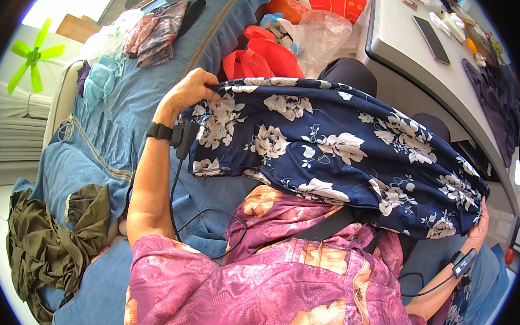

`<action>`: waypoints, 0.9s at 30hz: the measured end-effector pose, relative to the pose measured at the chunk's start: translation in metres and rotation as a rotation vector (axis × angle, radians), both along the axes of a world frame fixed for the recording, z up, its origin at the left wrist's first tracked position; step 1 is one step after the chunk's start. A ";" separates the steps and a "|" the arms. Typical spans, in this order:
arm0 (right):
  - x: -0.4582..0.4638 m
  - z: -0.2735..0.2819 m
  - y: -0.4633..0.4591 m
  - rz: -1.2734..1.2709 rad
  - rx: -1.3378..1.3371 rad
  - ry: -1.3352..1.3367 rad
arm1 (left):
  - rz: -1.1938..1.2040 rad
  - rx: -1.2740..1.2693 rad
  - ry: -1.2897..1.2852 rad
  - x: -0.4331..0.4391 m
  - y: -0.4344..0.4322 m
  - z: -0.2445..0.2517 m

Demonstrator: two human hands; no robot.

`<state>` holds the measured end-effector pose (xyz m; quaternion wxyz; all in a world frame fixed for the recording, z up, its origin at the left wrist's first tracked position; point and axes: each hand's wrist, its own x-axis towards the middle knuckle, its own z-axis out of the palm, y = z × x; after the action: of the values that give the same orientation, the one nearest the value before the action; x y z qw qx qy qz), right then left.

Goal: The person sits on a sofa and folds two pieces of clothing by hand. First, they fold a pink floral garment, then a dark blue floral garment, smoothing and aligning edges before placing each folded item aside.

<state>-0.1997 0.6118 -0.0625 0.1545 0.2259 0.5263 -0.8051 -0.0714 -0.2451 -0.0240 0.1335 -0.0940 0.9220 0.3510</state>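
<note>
A navy garment with white flowers (pixel 326 145) is stretched out across my lap, its kind not plain. At its upper left end my left hand (pixel 195 89) pinches a corner between thumb and fingers. Out at the far right, my right hand (pixel 478 226) holds the other end, with some fingers hidden by the cloth. The garment's upper edge is folded over and runs from one hand to the other. Both wrists carry strapped devices with black cables. Below the cloth lies my pink patterned shirt.
Folded patterned cloth (pixel 158 34) and a light blue cloth (pixel 99 83) lie on the blue-covered bed (pixel 119 122). An olive garment (pixel 46 247) is at the left. Red bags (pixel 262 57) stand ahead. A phone (pixel 431 39) rests on the white table (pixel 395 33) at the right.
</note>
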 end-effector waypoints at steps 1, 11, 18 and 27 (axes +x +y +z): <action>0.000 0.001 -0.002 0.065 -0.049 0.013 | 0.003 -0.032 0.031 -0.001 -0.003 0.001; 0.001 -0.004 0.005 -0.022 0.003 -0.004 | 0.486 -0.505 0.389 0.039 -0.025 -0.024; 0.002 -0.005 0.005 -0.017 -0.008 -0.014 | 0.664 -0.460 0.096 0.108 0.024 -0.026; 0.008 -0.008 0.004 -0.008 -0.011 0.021 | 0.776 -0.141 0.214 0.110 0.045 -0.033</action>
<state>-0.1919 0.6162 -0.0708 0.1470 0.2186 0.5227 -0.8108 0.0390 -0.1996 -0.0573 -0.1122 -0.4067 0.8487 0.3189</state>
